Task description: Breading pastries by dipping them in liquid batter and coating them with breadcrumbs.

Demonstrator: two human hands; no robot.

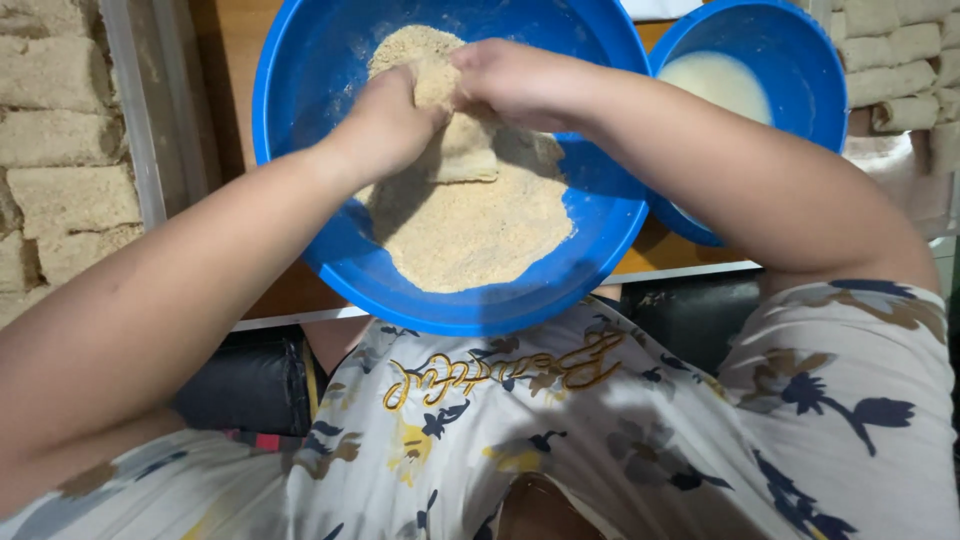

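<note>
While both hands meet over the large blue bowl (330,250), the left hand (385,125) and the right hand (515,80) grip the upper end of a flat breaded piece (465,150), which hangs down onto the heap of breadcrumbs (480,225) filling the bowl. Its lower edge seems to touch the crumbs, though shadow blurs the contact. Just beside, to the right, a smaller blue bowl (800,60) holds pale batter (720,80). Rows of crumb-coated pieces (60,140) lie in a tray at the left, more coated pieces (900,60) at the far right. Both bowls rest on a wooden table (230,60).
</note>
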